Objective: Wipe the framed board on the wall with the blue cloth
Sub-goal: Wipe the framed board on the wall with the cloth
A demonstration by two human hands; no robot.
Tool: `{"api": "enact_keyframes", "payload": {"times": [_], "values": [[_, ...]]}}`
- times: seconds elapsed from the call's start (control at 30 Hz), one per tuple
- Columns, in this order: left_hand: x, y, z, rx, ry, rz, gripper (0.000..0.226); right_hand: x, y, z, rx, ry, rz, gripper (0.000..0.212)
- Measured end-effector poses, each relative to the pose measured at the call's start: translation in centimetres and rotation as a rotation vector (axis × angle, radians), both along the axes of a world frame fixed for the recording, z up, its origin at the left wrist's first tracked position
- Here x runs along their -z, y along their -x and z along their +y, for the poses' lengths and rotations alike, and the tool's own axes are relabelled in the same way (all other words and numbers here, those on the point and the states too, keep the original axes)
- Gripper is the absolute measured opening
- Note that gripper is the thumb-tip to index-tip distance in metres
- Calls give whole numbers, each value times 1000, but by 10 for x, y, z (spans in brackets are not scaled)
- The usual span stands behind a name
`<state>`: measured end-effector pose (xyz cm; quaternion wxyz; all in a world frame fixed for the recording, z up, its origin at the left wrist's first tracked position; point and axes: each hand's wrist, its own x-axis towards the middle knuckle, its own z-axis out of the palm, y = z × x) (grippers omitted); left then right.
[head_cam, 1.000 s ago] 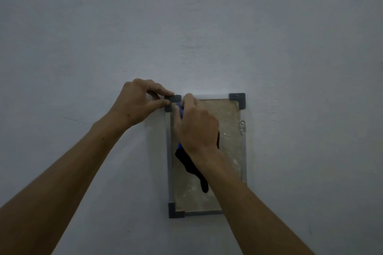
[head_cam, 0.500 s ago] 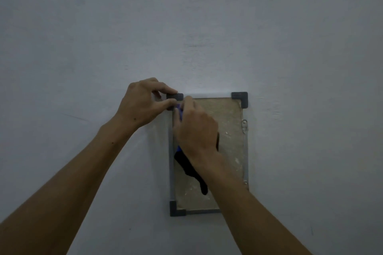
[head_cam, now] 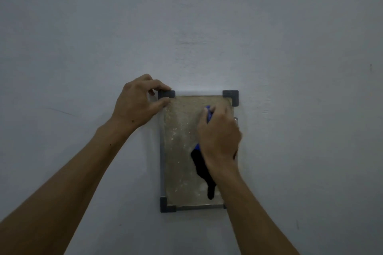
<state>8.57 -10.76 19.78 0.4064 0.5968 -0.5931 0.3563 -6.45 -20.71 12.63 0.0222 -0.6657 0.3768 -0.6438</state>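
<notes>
A tall rectangular framed board (head_cam: pixel 182 151), its dull tan face mottled with pale specks and smears, is seen hung flat on a smooth, matt grey-white painted wall (head_cam: pixel 207 27), just below the centre of the view. The board is edged by thin grey metal strips and capped by dark L-shaped plastic corner pieces, seen at 11, 1 and 7 o'clock of the frame; the 5 o'clock corner is covered by the right forearm. A small metal fitting (head_cam: pixel 235 119) is glimpsed on the frame's edge at 3 o'clock, just beside the right hand. The blue cloth (head_cam: pixel 202 163), soft and crumpled, is held against the board's right half by the right hand (head_cam: pixel 219 136), whose fingers are curled round it; a bright blue fold shows at the fingertips towards 12 o'clock, and a dark limp tail hangs below the wrist towards 6 o'clock. The left hand (head_cam: pixel 136 103) is set at the frame's 11 o'clock corner, which is pinched between forefinger above and thumb below, the remaining fingers bent. Both bare forearms are extended upward from the lower corners of the view.
</notes>
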Motion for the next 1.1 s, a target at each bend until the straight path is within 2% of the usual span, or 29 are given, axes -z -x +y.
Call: {"api": "enact_keyframes", "payload": {"times": [0.13, 0.2, 0.3, 0.47, 0.73, 0.83, 1.0, 1.1], "values": [[2, -1, 0, -23, 3, -9, 30, 6, -32, 26, -132, 137, 183, 19], [2, -2, 0, -18, -1, -9, 30, 6, -28, 23, -145, 146, 206, 20], [2, -3, 0, -5, 2, -6, 29, 9, -1, 3, -67, 70, 140, 25], [3, -2, -2, 11, 23, 9, 29, 11, 30, -16, 48, -56, -38, 19], [1, -1, 1, 3, -6, 16, 29, 14, -19, 18, -142, 94, 181, 22], [1, -1, 1, 15, -6, 20, 29, 15, 0, 4, -82, 40, 142, 25], [3, 1, 0, 14, 10, 29, 29, 16, 39, -22, 66, -67, -49, 20], [2, 3, 0, 3, 6, 28, 29, 15, 32, -16, 38, -15, -2, 19]]}}
